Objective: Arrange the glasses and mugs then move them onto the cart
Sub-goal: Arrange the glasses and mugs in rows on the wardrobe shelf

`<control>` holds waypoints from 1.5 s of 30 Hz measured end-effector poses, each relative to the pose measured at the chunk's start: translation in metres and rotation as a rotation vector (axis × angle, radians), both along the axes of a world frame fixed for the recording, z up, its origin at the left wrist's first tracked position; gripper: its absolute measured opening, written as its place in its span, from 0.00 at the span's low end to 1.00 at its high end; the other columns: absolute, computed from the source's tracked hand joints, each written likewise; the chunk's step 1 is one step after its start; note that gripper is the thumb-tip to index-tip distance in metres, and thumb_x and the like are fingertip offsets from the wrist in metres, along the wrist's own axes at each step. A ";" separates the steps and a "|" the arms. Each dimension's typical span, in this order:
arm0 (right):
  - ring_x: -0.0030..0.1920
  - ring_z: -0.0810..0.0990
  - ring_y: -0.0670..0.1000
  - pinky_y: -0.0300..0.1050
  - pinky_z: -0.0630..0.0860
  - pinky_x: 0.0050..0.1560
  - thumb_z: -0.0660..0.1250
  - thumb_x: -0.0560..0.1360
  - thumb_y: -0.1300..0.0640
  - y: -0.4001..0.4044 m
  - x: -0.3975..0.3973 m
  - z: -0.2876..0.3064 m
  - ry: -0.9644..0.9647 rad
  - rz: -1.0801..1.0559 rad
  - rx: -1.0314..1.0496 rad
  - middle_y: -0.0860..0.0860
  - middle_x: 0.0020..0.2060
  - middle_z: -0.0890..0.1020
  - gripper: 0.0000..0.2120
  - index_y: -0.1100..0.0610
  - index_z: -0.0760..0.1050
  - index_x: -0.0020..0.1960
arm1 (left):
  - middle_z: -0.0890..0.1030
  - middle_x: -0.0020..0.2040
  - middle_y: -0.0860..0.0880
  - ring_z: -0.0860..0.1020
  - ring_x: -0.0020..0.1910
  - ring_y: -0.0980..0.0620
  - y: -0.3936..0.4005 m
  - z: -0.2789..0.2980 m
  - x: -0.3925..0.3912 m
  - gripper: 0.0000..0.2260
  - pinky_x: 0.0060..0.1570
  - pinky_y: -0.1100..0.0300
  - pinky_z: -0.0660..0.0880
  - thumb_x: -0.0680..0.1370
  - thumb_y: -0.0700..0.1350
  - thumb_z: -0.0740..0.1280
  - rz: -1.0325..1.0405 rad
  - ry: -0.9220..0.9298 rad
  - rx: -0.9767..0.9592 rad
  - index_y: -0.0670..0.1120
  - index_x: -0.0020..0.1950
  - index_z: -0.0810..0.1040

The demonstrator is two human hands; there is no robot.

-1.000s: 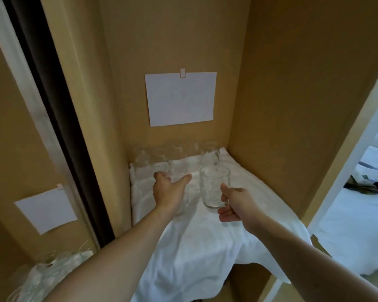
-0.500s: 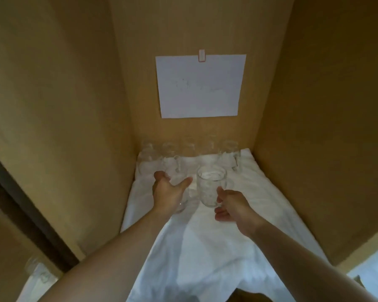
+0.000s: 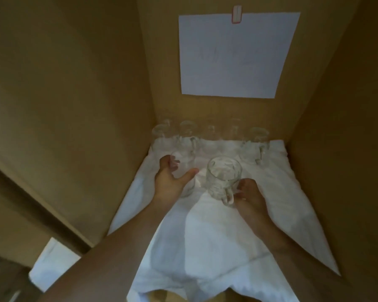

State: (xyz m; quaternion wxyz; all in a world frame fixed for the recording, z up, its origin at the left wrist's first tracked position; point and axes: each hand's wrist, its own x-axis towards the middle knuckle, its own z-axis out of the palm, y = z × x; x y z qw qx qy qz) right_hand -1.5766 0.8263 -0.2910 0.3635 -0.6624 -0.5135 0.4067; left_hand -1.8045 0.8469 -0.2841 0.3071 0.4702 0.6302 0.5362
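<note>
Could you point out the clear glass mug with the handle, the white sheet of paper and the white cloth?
Clear glass mug with handle [image 3: 224,179]: head view, its body.
White sheet of paper [image 3: 236,55]: head view, its middle.
White cloth [image 3: 216,240]: head view, bare part near the front.

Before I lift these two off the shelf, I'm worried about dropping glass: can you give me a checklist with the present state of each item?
1. Left hand wrapped around the glass: ok.
2. Right hand at the handle of the glass mug: ok; fingers through the handle: cannot tell.
3. Mug upright on the white cloth: ok.
4. Both clear of the back row of glassware: ok.
5. Cloth flat underneath: not ok, wrinkled.
6. Cart within reach: cannot tell, not in view.
</note>
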 end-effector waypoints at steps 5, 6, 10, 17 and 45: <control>0.56 0.80 0.54 0.51 0.79 0.57 0.79 0.62 0.56 0.030 -0.004 0.001 0.026 0.268 -0.099 0.52 0.58 0.81 0.33 0.50 0.73 0.64 | 0.77 0.62 0.54 0.76 0.63 0.54 -0.015 -0.005 0.007 0.39 0.61 0.63 0.73 0.65 0.59 0.82 0.002 -0.010 0.006 0.51 0.69 0.66; 0.56 0.81 0.54 0.52 0.79 0.59 0.80 0.54 0.50 0.034 -0.003 0.001 0.012 0.283 -0.098 0.52 0.58 0.82 0.38 0.50 0.75 0.64 | 0.76 0.63 0.54 0.76 0.64 0.53 -0.019 -0.006 0.008 0.42 0.62 0.61 0.73 0.64 0.62 0.81 0.000 0.012 0.004 0.51 0.71 0.65; 0.52 0.84 0.52 0.54 0.83 0.53 0.78 0.44 0.47 0.041 0.009 -0.002 0.063 0.314 -0.134 0.51 0.53 0.85 0.45 0.49 0.78 0.62 | 0.72 0.67 0.51 0.74 0.65 0.50 -0.023 -0.011 0.009 0.48 0.64 0.53 0.75 0.65 0.54 0.83 -0.040 0.085 -0.061 0.55 0.77 0.57; 0.50 0.85 0.48 0.43 0.82 0.42 0.82 0.46 0.50 0.035 0.012 0.000 0.196 0.326 -0.132 0.48 0.51 0.86 0.45 0.48 0.78 0.64 | 0.73 0.62 0.48 0.76 0.62 0.46 -0.004 0.009 0.002 0.48 0.62 0.49 0.76 0.64 0.47 0.85 -0.055 0.242 -0.249 0.48 0.74 0.57; 0.54 0.84 0.48 0.43 0.81 0.53 0.79 0.56 0.60 0.039 0.011 -0.011 0.280 0.248 -0.128 0.47 0.52 0.86 0.32 0.49 0.79 0.60 | 0.67 0.69 0.42 0.66 0.69 0.41 0.069 0.087 0.006 0.27 0.67 0.51 0.67 0.74 0.36 0.69 -0.310 1.642 -0.166 0.48 0.73 0.71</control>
